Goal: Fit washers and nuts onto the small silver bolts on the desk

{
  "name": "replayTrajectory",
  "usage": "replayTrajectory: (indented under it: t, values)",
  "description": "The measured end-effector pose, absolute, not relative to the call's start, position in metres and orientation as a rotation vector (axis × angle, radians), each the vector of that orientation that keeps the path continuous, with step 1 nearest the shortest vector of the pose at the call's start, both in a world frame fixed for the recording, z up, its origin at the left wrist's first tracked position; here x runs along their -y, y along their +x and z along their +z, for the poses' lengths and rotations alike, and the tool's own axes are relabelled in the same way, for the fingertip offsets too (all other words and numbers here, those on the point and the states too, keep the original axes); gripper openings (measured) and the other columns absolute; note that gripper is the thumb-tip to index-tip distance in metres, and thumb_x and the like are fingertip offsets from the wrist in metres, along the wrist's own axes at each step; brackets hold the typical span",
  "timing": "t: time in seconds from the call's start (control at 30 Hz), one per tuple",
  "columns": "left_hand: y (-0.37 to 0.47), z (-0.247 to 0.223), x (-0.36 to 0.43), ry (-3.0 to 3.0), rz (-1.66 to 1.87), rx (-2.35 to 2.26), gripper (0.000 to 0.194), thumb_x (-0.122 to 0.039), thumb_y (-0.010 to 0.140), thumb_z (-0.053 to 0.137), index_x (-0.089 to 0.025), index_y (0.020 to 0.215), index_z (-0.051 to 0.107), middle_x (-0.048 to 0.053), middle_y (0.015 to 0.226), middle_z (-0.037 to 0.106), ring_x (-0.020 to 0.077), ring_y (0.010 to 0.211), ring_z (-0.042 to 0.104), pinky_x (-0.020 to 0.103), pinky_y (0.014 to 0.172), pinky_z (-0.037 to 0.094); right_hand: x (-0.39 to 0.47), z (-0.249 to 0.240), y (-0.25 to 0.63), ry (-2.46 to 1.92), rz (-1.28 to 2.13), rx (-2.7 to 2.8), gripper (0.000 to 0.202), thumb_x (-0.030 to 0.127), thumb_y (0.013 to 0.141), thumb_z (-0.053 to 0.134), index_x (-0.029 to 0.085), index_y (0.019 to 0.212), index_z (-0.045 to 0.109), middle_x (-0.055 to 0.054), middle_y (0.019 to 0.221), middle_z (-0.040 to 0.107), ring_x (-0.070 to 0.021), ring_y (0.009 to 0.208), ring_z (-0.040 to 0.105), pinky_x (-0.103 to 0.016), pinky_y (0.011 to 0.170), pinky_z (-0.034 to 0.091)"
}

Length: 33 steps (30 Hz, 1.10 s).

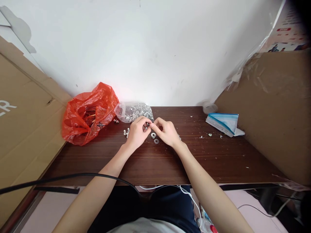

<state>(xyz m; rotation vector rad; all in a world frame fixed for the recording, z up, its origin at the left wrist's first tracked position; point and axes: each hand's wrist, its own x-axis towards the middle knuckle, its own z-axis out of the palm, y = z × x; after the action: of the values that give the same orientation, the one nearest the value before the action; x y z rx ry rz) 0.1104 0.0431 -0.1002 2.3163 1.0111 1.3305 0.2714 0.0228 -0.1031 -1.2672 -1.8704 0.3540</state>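
Note:
Above the middle of the table my left hand [139,130] and my right hand [166,131] meet at the fingertips, both closed in a pinch. Between them is a small metal piece, mostly hidden by the fingers; its kind I cannot make out. Just below the fingertips lie a thick metal ring [153,135] and a flat washer [156,141]. A few bolts [125,132] stand beside my left hand, partly covered by it. Behind the hands rests a clear plastic bag [136,112] full of small metal hardware. More small metal pieces [179,137] peek out beside my right wrist.
A red plastic bag [89,113] stands open at the left of the brown table [155,168]. At the right lie a blue and white packet [223,123] and a clear round container [209,107]. Cardboard boxes flank both sides. A black cable [73,175] crosses in front.

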Motion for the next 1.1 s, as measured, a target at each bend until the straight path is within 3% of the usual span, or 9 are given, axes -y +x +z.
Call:
replayTrajectory:
  t: [0.1, 0.17, 0.43, 0.6, 0.9, 1.0, 1.1]
  values:
    - [0.1099, -0.1002, -0.0426, 2.309, 1.322, -1.006, 0.012, -0.008, 0.079, 0.058, -0.017, 0.084, 0.063, 0.002, 0.084, 0.061, 0.0118, 0.069, 0.055, 0.022, 0.06, 0.044, -0.0225, -0.1029, 0.2713, -1.246, 0.376, 1.891, 0.024, 0.046, 0.089, 0.054, 0.021, 0.088, 0.055, 0.004, 0.056, 0.058, -0.0135, 0.051, 0.052, -0.023, 0.055, 0.035]
    - [0.1099, -0.1011, -0.0428, 2.322, 1.325, -1.007, 0.013, -0.007, 0.079, 0.058, -0.017, 0.085, 0.063, 0.002, 0.084, 0.061, 0.0116, 0.069, 0.054, 0.022, 0.06, 0.045, -0.0226, -0.1029, 0.2712, -1.242, 0.38, 1.914, 0.024, 0.044, 0.091, 0.05, 0.021, 0.089, 0.055, 0.004, 0.057, 0.059, -0.0137, 0.051, 0.052, -0.023, 0.056, 0.035]
    - [0.1114, -0.1041, -0.0448, 2.375, 1.33, -0.983, 0.012, -0.007, 0.079, 0.057, -0.017, 0.084, 0.06, 0.002, 0.084, 0.061, 0.0112, 0.068, 0.053, 0.022, 0.059, 0.045, -0.0242, -0.1033, 0.2714, -1.292, 0.373, 1.953, 0.043, 0.045, 0.097, 0.036, 0.021, 0.063, 0.046, 0.0, 0.054, 0.055, -0.0143, 0.051, 0.051, -0.025, 0.056, 0.034]
    - [0.112, -0.1034, -0.044, 2.389, 1.323, -0.981, 0.009, -0.008, 0.08, 0.057, -0.017, 0.081, 0.058, 0.001, 0.08, 0.058, 0.0113, 0.068, 0.052, 0.022, 0.059, 0.044, -0.0246, -0.1033, 0.2725, -1.314, 0.385, 1.923, 0.052, 0.05, 0.098, 0.03, 0.02, 0.058, 0.045, -0.001, 0.054, 0.055, -0.0147, 0.053, 0.051, -0.025, 0.057, 0.034]
    - [0.1099, -0.1028, -0.0441, 2.352, 1.301, -1.034, 0.011, -0.007, 0.079, 0.059, -0.017, 0.084, 0.062, 0.001, 0.082, 0.06, 0.0112, 0.069, 0.054, 0.021, 0.06, 0.045, -0.0212, -0.0991, 0.2735, -1.303, 0.416, 1.91, 0.025, 0.047, 0.089, 0.052, 0.022, 0.09, 0.055, 0.005, 0.056, 0.056, -0.0138, 0.051, 0.05, -0.023, 0.056, 0.033]
    - [0.1098, -0.1033, -0.0442, 2.355, 1.298, -1.038, 0.012, -0.007, 0.079, 0.059, -0.017, 0.084, 0.062, 0.001, 0.083, 0.061, 0.0111, 0.068, 0.054, 0.021, 0.059, 0.045, -0.0229, -0.1016, 0.273, -1.277, 0.391, 1.932, 0.023, 0.044, 0.091, 0.05, 0.022, 0.089, 0.055, 0.004, 0.057, 0.057, -0.0137, 0.053, 0.051, -0.023, 0.057, 0.033]
    - [0.1104, -0.1039, -0.044, 2.372, 1.293, -1.043, 0.012, -0.007, 0.079, 0.058, -0.017, 0.084, 0.061, 0.002, 0.084, 0.061, 0.0112, 0.068, 0.053, 0.022, 0.059, 0.045, -0.0251, -0.104, 0.2727, -1.292, 0.36, 1.943, 0.033, 0.045, 0.095, 0.042, 0.021, 0.074, 0.052, 0.002, 0.055, 0.055, -0.0137, 0.052, 0.049, -0.024, 0.056, 0.032]
